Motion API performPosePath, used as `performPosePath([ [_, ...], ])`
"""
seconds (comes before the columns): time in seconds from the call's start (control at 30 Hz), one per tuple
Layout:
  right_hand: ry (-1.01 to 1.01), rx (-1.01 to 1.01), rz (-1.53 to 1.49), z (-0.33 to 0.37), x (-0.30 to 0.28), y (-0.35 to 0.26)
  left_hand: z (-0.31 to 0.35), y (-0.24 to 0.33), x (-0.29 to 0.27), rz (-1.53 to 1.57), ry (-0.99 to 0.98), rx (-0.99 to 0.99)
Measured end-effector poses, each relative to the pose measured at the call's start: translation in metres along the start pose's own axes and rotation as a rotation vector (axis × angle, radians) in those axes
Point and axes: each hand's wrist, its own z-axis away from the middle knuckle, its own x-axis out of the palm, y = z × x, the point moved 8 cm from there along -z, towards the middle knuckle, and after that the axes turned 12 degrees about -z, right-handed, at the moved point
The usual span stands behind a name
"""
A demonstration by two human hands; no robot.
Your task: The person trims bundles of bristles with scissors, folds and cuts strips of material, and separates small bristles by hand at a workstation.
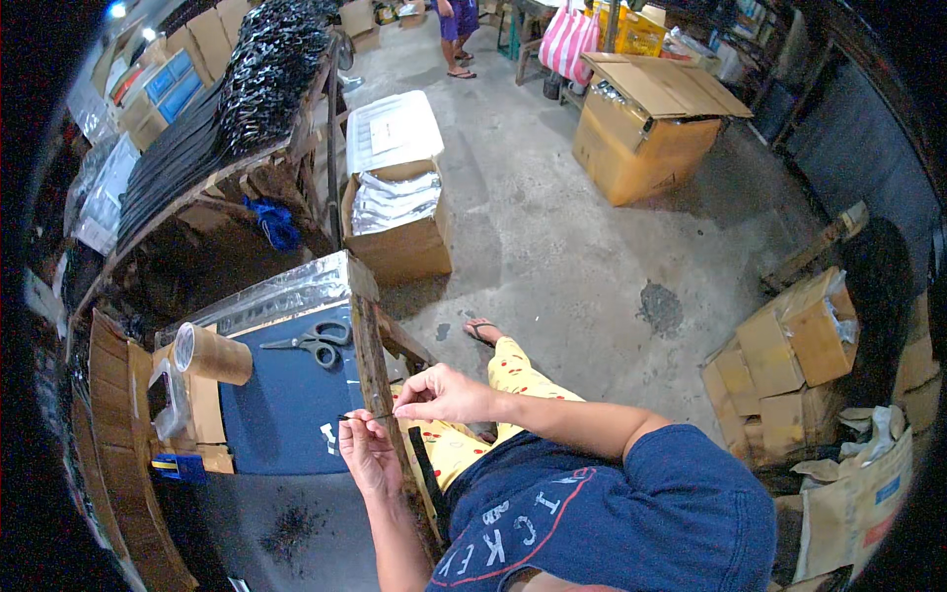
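Observation:
My left hand (370, 456) is raised over the right edge of the work table, its thumb and fingers pinched on a thin black strip (361, 417). Just to the right, my right hand (446, 395) is closed, its fingertips pinching the same strip, which is mostly hidden by the fingers. A black band (424, 464) lies against the yellow patterned trousers below. Grey-handled scissors (314, 343) rest on the dark blue table surface (281, 405), away from both hands. Small white pieces (328, 438) lie beside my left hand.
A tape roll (212, 353), a blue tool (180, 468) and dark scraps (296, 528) are on the table. Many black straps (261, 89) heap on a bench behind. An open carton (400, 237) stands beyond; a large box (646, 138) and stacked cartons (789, 345) stand right. A person (457, 30) stands far off.

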Motion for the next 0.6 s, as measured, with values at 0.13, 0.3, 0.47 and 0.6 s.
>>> performPosePath([
  [0.13,0.091,-0.052,0.046,0.0,-0.005,0.0,-0.002,-0.006,-0.003,0.016,-0.026,-0.005],
  [0.3,0.129,-0.127,0.189,0.001,-0.002,-0.005,-0.001,-0.012,-0.016,0.004,0.046,-0.001],
  [0.47,0.159,-0.078,0.17,0.0,-0.005,-0.002,-0.003,-0.005,-0.014,-0.125,-0.012,0.015],
  [0.6,0.183,-0.197,0.254,-0.002,-0.017,-0.011,-0.004,0.014,-0.006,-0.409,-0.003,0.123],
])
